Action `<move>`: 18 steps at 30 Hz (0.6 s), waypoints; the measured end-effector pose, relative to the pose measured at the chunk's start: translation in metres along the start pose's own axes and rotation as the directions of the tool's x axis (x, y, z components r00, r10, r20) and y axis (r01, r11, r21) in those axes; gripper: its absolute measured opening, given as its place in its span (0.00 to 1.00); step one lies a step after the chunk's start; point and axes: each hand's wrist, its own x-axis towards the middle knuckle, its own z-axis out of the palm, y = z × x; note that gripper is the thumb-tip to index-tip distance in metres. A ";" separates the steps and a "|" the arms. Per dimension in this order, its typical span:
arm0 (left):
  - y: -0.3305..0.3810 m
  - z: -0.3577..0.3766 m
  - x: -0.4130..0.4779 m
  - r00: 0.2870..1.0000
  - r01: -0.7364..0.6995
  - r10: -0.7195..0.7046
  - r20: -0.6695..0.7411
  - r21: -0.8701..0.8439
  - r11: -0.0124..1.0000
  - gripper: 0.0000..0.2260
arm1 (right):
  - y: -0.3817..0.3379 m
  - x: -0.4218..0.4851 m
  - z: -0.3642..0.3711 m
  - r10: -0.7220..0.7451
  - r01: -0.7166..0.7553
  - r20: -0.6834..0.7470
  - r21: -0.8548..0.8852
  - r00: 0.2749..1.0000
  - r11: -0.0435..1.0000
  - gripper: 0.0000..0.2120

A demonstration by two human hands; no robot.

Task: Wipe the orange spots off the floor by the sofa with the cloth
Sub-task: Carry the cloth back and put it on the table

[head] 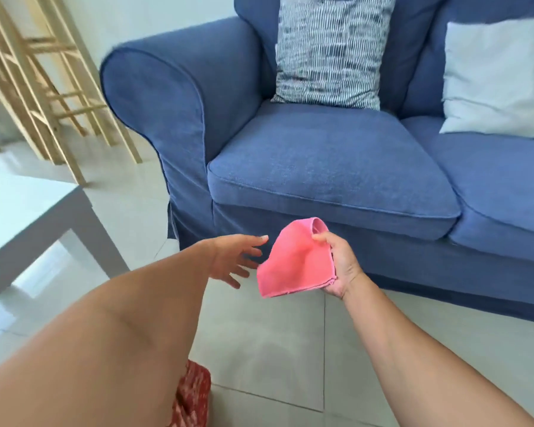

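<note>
A folded pink cloth (292,260) hangs in the air in front of the blue sofa (330,167), held along its right edge by my right hand (339,266). My left hand (233,257) reaches toward the cloth's left edge with fingers spread, just short of touching it. Pale floor tiles (265,340) lie below both hands. No orange spots show on the visible floor; my arms hide part of it.
A grey low table (43,217) stands at the left. Wooden stool legs (43,97) rise behind it. On the sofa sit a striped cushion (330,50) and a white cushion (500,78). Red patterned fabric (191,396) shows at the bottom edge.
</note>
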 end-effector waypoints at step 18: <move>-0.031 -0.148 -0.274 0.897 -0.347 0.250 -0.364 -0.231 0.909 0.13 | 0.009 -0.003 0.283 -0.079 0.201 0.215 -0.634 0.973 0.747 0.12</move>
